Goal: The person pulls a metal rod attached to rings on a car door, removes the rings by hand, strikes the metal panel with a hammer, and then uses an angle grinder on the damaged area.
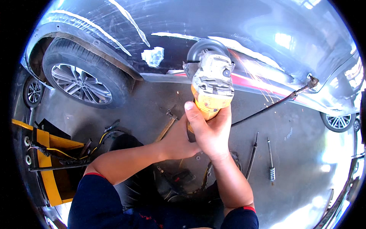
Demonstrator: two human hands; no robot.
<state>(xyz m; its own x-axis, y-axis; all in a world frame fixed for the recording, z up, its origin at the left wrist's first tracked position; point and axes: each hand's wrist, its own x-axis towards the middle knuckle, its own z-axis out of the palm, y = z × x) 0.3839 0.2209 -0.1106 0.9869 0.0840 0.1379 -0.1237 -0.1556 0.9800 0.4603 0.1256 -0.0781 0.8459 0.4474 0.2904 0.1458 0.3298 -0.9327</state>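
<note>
A yellow angle grinder (pixel 206 100) with a worn silver head is in front of me, its dark disc (pixel 207 45) against the grey car door (pixel 263 30). Orange sparks (pixel 251 76) fly from it toward the lower right. My right hand (pixel 213 133) grips the grinder body, thumb along its top. My left hand (pixel 177 141) is wrapped round it lower down and further left, partly hidden behind my right one. Pale scraped streaks and a white patch (pixel 152 56) mark the panel around the disc. A dark rod or cable (pixel 284 100) runs from a metal fitting at the door's lower edge toward me.
A car wheel (pixel 82 84) is at upper left, another (pixel 338 121) at right. A yellow-and-black equipment stand (pixel 47 168) with cables stands at left. A hammer-like tool (pixel 166 128), a long bar (pixel 252 154) and a sprung rod (pixel 272 173) lie on the grey floor (pixel 297 160).
</note>
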